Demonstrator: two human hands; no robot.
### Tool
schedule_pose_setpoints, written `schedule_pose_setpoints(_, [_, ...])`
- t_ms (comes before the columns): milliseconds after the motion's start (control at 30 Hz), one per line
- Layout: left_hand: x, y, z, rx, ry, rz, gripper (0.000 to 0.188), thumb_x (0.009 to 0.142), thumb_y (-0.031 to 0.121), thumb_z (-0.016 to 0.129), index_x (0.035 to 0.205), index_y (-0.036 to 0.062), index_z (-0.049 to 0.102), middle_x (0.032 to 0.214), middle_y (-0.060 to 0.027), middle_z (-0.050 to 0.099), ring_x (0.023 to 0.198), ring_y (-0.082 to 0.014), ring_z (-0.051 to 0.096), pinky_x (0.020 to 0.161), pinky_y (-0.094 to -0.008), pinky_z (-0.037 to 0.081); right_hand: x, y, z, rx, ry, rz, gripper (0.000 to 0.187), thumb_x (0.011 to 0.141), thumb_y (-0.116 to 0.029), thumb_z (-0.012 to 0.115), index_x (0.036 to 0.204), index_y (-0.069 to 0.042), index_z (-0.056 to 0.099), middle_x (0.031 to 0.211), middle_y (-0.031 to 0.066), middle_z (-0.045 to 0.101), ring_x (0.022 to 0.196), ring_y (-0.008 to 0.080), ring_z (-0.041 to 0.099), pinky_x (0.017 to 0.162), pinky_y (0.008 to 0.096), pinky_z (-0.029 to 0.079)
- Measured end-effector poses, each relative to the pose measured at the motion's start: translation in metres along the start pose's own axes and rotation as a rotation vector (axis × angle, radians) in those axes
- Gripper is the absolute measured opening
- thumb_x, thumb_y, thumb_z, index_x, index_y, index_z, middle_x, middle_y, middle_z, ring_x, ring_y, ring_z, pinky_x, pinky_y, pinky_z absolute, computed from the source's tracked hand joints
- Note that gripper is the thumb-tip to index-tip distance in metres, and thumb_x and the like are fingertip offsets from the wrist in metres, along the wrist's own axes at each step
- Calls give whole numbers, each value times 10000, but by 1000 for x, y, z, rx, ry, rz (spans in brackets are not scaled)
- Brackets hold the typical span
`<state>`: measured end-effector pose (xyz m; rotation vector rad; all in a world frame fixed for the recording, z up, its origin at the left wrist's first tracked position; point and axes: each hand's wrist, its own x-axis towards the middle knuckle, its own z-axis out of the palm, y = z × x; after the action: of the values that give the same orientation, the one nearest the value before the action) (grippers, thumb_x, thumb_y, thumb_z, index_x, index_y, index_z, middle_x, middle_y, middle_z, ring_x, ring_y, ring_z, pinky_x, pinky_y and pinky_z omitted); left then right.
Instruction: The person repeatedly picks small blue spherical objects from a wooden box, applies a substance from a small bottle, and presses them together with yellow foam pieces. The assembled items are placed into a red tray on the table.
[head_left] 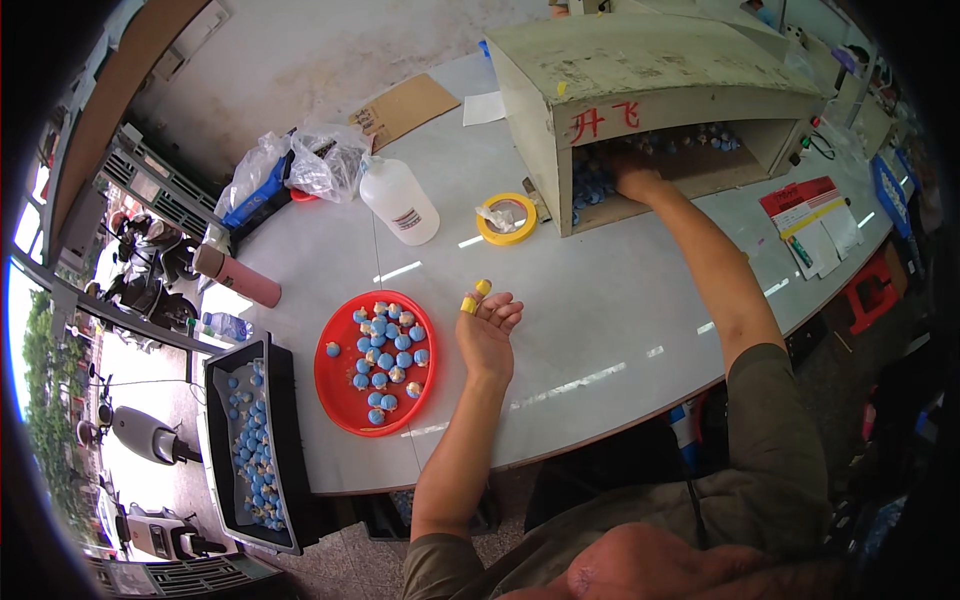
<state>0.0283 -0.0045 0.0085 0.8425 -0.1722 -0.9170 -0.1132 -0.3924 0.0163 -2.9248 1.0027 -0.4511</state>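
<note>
My left hand [488, 335] hovers over the grey table, palm up, with loosely bent fingers apart and nothing visible in it. Yellow covers [475, 296] wrap two of its digits. To its left is a red round tray [328, 385] holding several small blue balls [378, 341] with pale, tan-coloured bits on them. My right hand [632, 178] reaches into the open front of a greenish-beige box-shaped housing [660, 60]. Small blue pieces [592, 185] lie inside, beside that hand. Its fingers are mostly hidden in the shadowed opening, so any hold is unclear.
A black bin [283, 440] of blue balls stands off the table's left edge. A white bottle [400, 200], yellow tape roll [507, 219], pink flask [238, 277], cardboard [405, 110] and plastic bags [330, 160] sit around the table. Red-and-white papers [812, 228] lie at right.
</note>
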Motion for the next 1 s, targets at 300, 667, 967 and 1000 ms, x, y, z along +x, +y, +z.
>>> schedule_pose_setpoints(300, [-9, -8, 9, 329, -72, 51, 326, 1023, 177, 542, 1289, -5, 497, 1064, -141, 666, 928, -242, 690, 850, -356, 565, -63, -52, -40, 427, 213, 218, 451, 785, -66, 701, 1222, -19, 597, 1033, 118, 674, 881, 292, 661, 781, 409, 540])
schedule_pose_setpoints(667, [-20, -25, 18, 361, -346, -100, 348, 1014, 100, 576, 1296, -77, 476, 1205, -170, 643, 1080, -235, 669, 970, -380, 545, -182, -211, -49, 611, 241, -201, 469, 764, 0, 721, 1210, -24, 579, 976, 130, 635, 852, 318, 659, 735, 418, 558])
schedule_pose_setpoints(967, [-18, -25, 18, 408, -319, -104, 318, 984, 48, 615, 1258, -88, 529, 1178, -168, 665, 1063, -217, 679, 916, -364, 584, -193, -209, -36, 755, 235, -209, 456, 760, 41, 732, 1185, -32, 582, 1021, 122, 607, 853, 295, 672, 731, 393, 572])
schedule_pose_setpoints(1000, [-21, -21, 21, 376, -337, -124, 323, 984, 46, 613, 1265, -90, 528, 1188, -168, 663, 1070, -222, 679, 921, -364, 583, -195, -206, -35, 752, 232, -182, 446, 761, 36, 742, 1173, -36, 586, 1022, 118, 607, 852, 288, 677, 726, 387, 574])
